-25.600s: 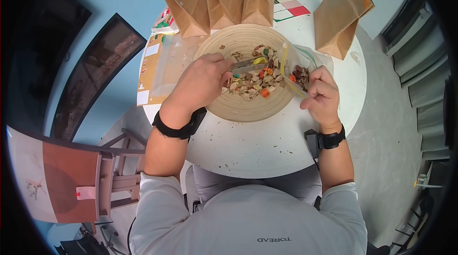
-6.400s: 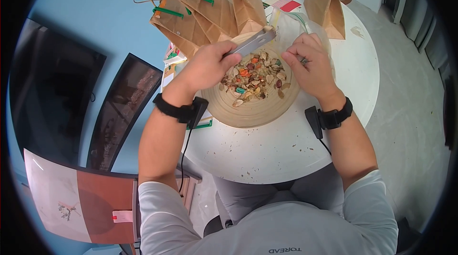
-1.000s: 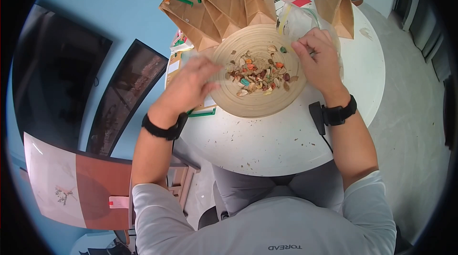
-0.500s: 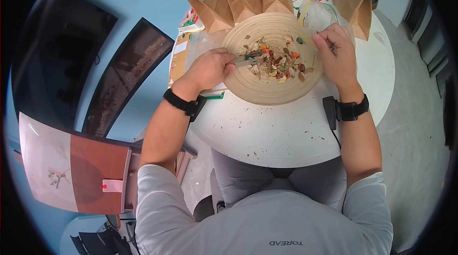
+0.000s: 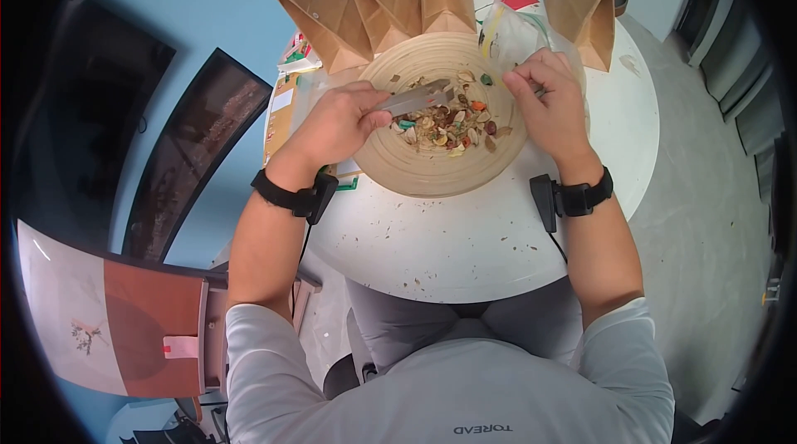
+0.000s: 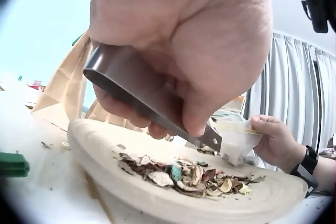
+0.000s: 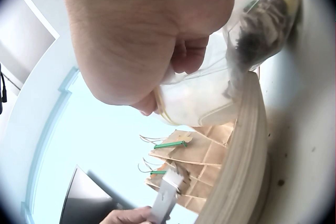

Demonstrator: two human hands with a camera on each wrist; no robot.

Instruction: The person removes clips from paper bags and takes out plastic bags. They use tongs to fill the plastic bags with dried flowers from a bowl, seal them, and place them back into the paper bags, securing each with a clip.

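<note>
My left hand [image 5: 339,124] grips metal tongs [image 5: 411,102], which reach over a round, ridged wooden plate [image 5: 398,171]. A heap of dried petals and chips [image 5: 452,130], mostly tan with orange, red and teal pieces, lies on the plate. Brown flakes [image 7: 182,175] show at the tongs' tips in the right wrist view. At the plate's right edge my right hand [image 5: 552,103] pinches the rim of a clear zip bag [image 5: 513,35] with a yellow-edged mouth. Dark dried pieces [image 7: 265,22] fill the bag's lower part, beyond the plate's rim.
Several brown paper bags [image 5: 332,20] with green clips stand behind the plate; another paper bag [image 5: 581,16] is at the back right. Crumbs [image 5: 427,278] are scattered along the front of the white round table [image 5: 490,228]. A green clip [image 6: 13,165] lies left of the plate.
My left hand has swung from the plate's left side into the heap with the tongs, and their tips now stand farther back over it. The right hand stays at the bag's rim.
</note>
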